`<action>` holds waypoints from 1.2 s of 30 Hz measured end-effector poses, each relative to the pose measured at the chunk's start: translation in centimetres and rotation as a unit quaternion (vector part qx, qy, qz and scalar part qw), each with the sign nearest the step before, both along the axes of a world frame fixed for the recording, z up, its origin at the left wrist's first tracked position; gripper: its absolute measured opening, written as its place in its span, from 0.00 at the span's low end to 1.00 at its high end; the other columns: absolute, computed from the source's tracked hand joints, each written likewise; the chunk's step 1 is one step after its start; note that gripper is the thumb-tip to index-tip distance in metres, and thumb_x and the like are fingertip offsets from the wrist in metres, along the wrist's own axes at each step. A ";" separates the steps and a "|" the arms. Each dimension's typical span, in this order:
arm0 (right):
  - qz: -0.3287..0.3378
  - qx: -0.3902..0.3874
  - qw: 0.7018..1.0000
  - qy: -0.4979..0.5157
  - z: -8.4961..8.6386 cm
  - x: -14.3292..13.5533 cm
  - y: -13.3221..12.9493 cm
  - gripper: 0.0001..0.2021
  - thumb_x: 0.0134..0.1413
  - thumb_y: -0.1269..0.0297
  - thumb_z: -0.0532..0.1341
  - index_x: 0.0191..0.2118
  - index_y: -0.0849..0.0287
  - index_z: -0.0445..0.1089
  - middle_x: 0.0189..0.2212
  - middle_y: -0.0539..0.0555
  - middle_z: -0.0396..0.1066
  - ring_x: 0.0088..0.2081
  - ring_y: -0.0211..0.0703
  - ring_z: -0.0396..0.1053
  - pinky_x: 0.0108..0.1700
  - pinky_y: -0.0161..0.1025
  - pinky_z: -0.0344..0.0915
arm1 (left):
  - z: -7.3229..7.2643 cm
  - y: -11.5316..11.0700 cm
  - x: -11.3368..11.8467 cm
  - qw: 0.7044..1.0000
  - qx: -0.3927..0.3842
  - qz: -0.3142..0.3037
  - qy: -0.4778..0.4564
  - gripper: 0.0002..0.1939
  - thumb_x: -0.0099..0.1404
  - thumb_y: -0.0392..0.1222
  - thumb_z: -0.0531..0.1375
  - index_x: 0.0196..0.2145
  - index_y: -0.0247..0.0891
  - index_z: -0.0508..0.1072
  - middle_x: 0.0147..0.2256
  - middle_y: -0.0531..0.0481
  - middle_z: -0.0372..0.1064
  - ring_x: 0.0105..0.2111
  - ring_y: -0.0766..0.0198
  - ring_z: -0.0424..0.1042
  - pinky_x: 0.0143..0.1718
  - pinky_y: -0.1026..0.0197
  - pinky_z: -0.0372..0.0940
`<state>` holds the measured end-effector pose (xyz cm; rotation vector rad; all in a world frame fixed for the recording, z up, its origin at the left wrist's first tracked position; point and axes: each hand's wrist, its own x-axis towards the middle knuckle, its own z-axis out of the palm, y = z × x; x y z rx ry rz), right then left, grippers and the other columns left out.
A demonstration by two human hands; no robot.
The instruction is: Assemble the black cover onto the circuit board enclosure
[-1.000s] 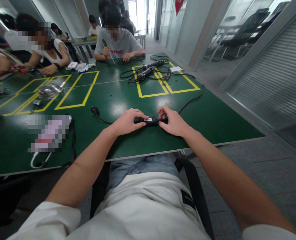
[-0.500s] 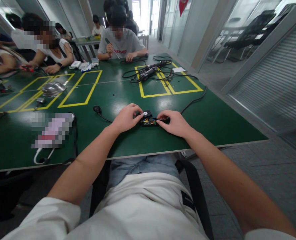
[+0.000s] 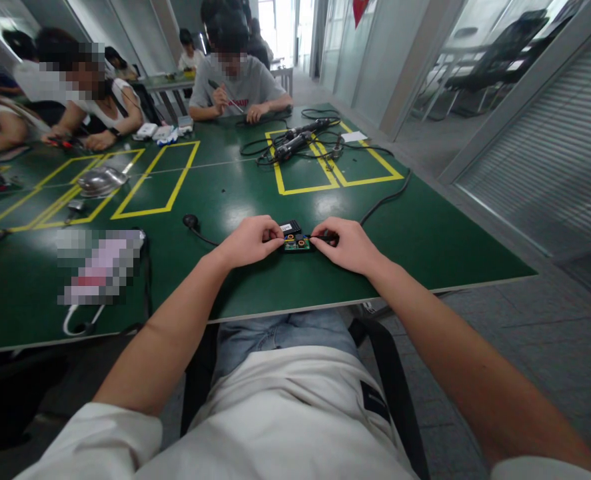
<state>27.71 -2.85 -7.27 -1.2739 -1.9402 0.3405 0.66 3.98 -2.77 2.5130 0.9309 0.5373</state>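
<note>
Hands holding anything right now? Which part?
Both pinch a small opened adapter on the table: left hand at its left end, right hand at the cable end.

An electronics assembly workshop or training room is shown. A large green desk (image 3: 425, 247) is marked out with yellow tape rectangles (image 3: 155, 183) as work zones. Corded hand tools (image 3: 298, 140) and cables are laid in one zone. Seated co-workers (image 3: 235, 80) are occupied at further places, and glass partitions (image 3: 425, 60) are seen alongside.
</note>
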 end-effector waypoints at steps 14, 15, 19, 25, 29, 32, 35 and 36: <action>-0.009 0.001 0.999 -0.050 -0.3 0.2 0.3 0.03 0.61 0.66 0.65 0.36 0.53 0.78 0.34 0.55 0.80 0.37 0.53 0.75 0.45 0.48 0.71 | -0.5 0.7 -0.5 1.000 0.017 -0.023 -0.008 0.07 0.70 0.43 0.67 0.40 0.41 0.86 0.43 0.46 0.78 0.44 0.55 0.79 0.56 0.50 0.73; -0.008 -0.001 0.999 -0.050 -0.3 0.2 0.3 0.03 0.61 0.66 0.65 0.36 0.53 0.78 0.34 0.55 0.80 0.37 0.53 0.75 0.45 0.48 0.71 | -0.5 0.8 -0.5 1.000 0.007 -0.024 -0.009 0.07 0.70 0.43 0.67 0.38 0.40 0.85 0.41 0.46 0.77 0.43 0.56 0.79 0.55 0.51 0.73; -0.006 -0.006 0.999 -0.044 -0.4 0.2 0.4 0.02 0.60 0.67 0.66 0.35 0.53 0.76 0.34 0.55 0.80 0.37 0.52 0.75 0.46 0.47 0.70 | -0.6 1.1 -0.9 0.999 -0.018 -0.033 -0.010 0.08 0.70 0.44 0.68 0.34 0.40 0.84 0.39 0.48 0.75 0.41 0.58 0.77 0.53 0.53 0.73; -0.009 -0.004 0.999 -0.051 -0.5 0.1 0.5 0.03 0.61 0.66 0.64 0.35 0.53 0.75 0.34 0.55 0.79 0.36 0.51 0.74 0.45 0.47 0.70 | -0.9 1.0 -0.4 0.999 0.034 -0.018 -0.019 0.09 0.73 0.44 0.67 0.42 0.42 0.87 0.49 0.43 0.79 0.51 0.52 0.78 0.62 0.46 0.72; -0.016 -0.007 0.999 -0.043 -0.6 0.1 0.5 0.04 0.60 0.65 0.63 0.39 0.53 0.76 0.36 0.55 0.79 0.37 0.52 0.74 0.46 0.48 0.70 | -1.7 1.4 0.2 0.999 0.038 0.032 -0.012 0.14 0.74 0.42 0.65 0.52 0.43 0.88 0.52 0.43 0.83 0.54 0.50 0.80 0.64 0.45 0.72; -0.018 -0.010 0.999 -0.032 -0.7 0.1 0.5 0.06 0.59 0.66 0.63 0.42 0.52 0.74 0.35 0.54 0.79 0.37 0.52 0.74 0.46 0.48 0.70 | -2.0 1.7 0.2 0.997 0.018 0.074 0.009 0.16 0.73 0.43 0.68 0.56 0.43 0.87 0.49 0.43 0.85 0.48 0.50 0.81 0.58 0.48 0.74; -0.016 -0.016 1.000 -0.020 -0.7 0.1 0.5 0.10 0.55 0.68 0.62 0.43 0.51 0.71 0.35 0.54 0.78 0.37 0.53 0.73 0.45 0.48 0.69 | -1.9 1.6 0.1 0.996 0.023 0.084 -0.002 0.20 0.73 0.44 0.68 0.61 0.41 0.85 0.49 0.43 0.84 0.46 0.52 0.81 0.55 0.49 0.74; -0.016 -0.020 1.000 -0.016 -0.6 0.1 0.5 0.11 0.53 0.69 0.62 0.43 0.51 0.69 0.34 0.53 0.78 0.37 0.52 0.73 0.45 0.48 0.69 | -1.7 1.4 0.1 0.997 0.026 0.073 -0.017 0.22 0.74 0.44 0.68 0.63 0.42 0.84 0.50 0.42 0.83 0.46 0.53 0.80 0.55 0.50 0.74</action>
